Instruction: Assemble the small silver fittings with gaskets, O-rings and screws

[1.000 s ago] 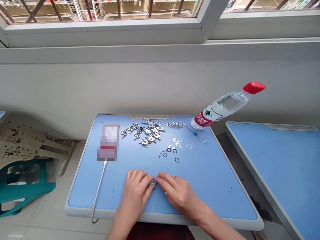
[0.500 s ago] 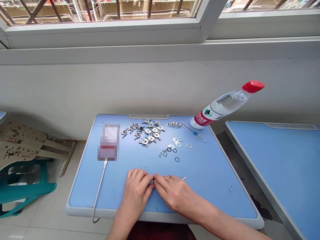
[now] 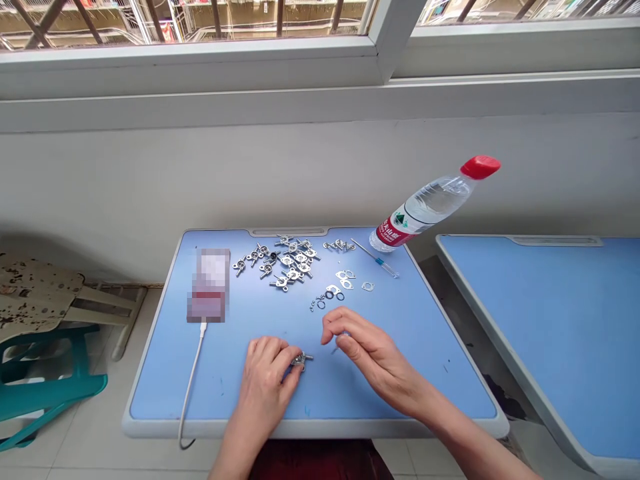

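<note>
My left hand (image 3: 264, 377) rests on the blue desktop (image 3: 400, 373), its fingertips on a small silver winged metal fitting (image 3: 301, 361). My right hand (image 3: 363, 350) hovers apart from it, thumb and fingers curled close together. Whether those fingers hold something small, I cannot tell. Above my right hand lie several dark rubber rings (image 3: 329, 295) and flat metal gaskets (image 3: 345, 279). Farther back is a loose heap of winged metal fittings (image 3: 287, 263).
A pixelated phone (image 3: 209, 285) with a white cable (image 3: 193, 380) lies at the desk's left. A small screwdriver (image 3: 375, 259) and a red-capped water bottle (image 3: 425, 207) are at the back right. Another blue desk (image 3: 540, 333) stands to the right, and a teal stool (image 3: 45, 393) stands to the left.
My right hand has moved away from my left hand, up and toward the rings. The small pin that lay to its right no longer shows. The whole view has shifted slightly.
</note>
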A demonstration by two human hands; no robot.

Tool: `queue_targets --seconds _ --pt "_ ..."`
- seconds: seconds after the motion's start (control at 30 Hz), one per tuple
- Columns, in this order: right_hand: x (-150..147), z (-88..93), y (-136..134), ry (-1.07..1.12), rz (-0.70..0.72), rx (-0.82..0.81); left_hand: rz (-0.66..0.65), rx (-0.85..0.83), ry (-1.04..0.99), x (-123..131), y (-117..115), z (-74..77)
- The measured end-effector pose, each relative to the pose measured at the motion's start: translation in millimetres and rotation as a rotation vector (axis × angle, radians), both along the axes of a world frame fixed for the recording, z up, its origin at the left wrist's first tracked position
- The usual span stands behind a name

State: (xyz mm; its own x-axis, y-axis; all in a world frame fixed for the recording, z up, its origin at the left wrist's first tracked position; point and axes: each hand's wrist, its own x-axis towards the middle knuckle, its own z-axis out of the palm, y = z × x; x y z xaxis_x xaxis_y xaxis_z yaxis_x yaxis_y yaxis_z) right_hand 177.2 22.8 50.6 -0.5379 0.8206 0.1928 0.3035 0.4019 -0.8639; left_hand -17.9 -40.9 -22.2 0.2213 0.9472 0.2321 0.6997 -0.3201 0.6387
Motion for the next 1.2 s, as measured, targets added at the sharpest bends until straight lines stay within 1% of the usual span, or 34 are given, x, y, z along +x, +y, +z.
queue_targets --seconds 0.17,0.4,0.67,0.87,0.97,1.07,1.13,1.2 --pt "-7.9 -11.3 -1.2 0.090 0.061 0.010 0.015 0.001 0.008 2.4 0.4 3.3" --pt "-11.8 -23.9 -3.0 0.046 0.130 0.090 0.027 0.008 0.016 3.3 0.8 5.1" --pt "-9.8 -21.0 -3.6 0.040 0.134 0.129 0.030 0.014 0.030 3.6 1.3 6.8" --pt "-10.3 -24.4 -4.4 0.040 0.148 0.154 0.031 0.018 0.028 3.6 1.3 6.0" --pt "-11.6 -22.6 -4.8 0.019 0.175 0.203 0.030 0.007 0.029 3.7 1.0 5.7" --pt "-13.6 -18.8 -4.7 -0.043 0.243 0.243 0.028 0.007 0.017 3.8 0.7 5.3" --pt "-14.9 -18.6 -4.0 -0.061 0.260 0.299 0.028 0.016 0.005 3.8 0.4 4.6" --pt "-16.0 -21.1 -3.5 -0.060 0.246 0.379 0.030 0.025 0.003 3.8 0.1 3.8"
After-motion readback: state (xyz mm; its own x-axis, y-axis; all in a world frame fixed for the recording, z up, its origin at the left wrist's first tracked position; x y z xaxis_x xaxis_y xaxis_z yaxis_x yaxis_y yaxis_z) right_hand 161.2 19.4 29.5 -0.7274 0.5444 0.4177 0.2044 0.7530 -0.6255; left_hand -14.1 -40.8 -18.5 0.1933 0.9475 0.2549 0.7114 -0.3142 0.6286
